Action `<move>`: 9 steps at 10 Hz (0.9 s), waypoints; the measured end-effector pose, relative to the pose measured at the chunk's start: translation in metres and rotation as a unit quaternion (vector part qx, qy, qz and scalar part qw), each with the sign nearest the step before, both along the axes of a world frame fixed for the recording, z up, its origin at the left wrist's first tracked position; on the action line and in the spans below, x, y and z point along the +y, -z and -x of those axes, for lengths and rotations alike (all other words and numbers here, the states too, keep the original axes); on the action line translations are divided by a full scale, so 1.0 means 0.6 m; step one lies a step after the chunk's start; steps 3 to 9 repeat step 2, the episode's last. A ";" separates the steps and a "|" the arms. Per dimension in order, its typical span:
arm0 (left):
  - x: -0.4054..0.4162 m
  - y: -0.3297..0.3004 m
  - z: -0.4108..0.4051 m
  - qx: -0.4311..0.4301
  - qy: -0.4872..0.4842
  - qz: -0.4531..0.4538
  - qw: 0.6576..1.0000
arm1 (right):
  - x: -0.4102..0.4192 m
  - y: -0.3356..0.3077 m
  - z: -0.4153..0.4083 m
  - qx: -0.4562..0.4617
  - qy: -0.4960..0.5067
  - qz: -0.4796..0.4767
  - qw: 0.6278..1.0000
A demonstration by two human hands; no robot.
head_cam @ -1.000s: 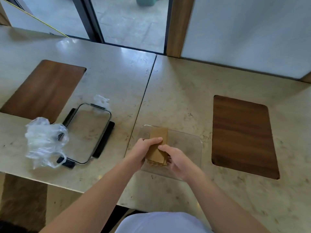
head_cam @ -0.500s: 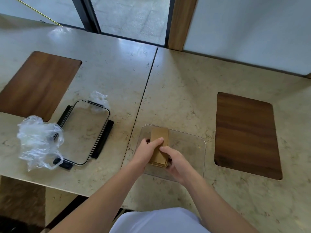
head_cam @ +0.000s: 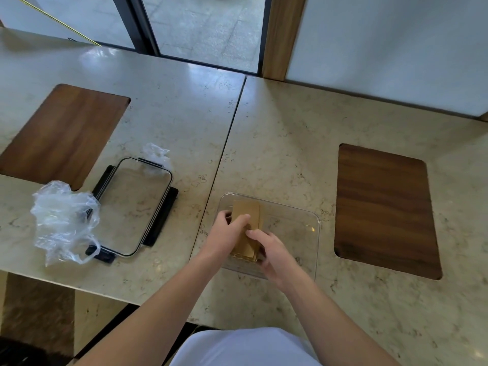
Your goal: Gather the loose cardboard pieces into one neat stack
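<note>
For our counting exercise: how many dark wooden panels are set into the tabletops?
2. One panel sits far left, behind the plastic bag; the other panel sits right of the clear container. None seems hidden.

My left hand (head_cam: 229, 233) curls in from the left, fingers bent and thumb stretched toward my right. My right hand (head_cam: 272, 249) comes in from the right, palm turned down, fingertips (head_cam: 250, 234) nearly touching the left thumb. Both forearms are bare and angle inward.
</note>
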State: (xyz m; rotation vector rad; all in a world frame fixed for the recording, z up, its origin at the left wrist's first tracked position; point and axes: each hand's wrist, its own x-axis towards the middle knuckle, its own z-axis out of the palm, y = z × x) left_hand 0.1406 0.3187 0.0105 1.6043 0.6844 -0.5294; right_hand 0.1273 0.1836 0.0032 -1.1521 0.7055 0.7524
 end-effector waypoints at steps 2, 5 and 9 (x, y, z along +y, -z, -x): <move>-0.019 -0.043 0.028 -0.248 -0.040 -0.151 0.956 | -0.024 -0.013 0.007 -0.040 -0.002 0.013 0.999; -0.019 -0.043 0.028 -0.248 -0.040 -0.151 0.956 | -0.024 -0.013 0.007 -0.040 -0.002 0.013 0.999; -0.019 -0.043 0.028 -0.248 -0.040 -0.151 0.956 | -0.024 -0.013 0.007 -0.040 -0.002 0.013 0.999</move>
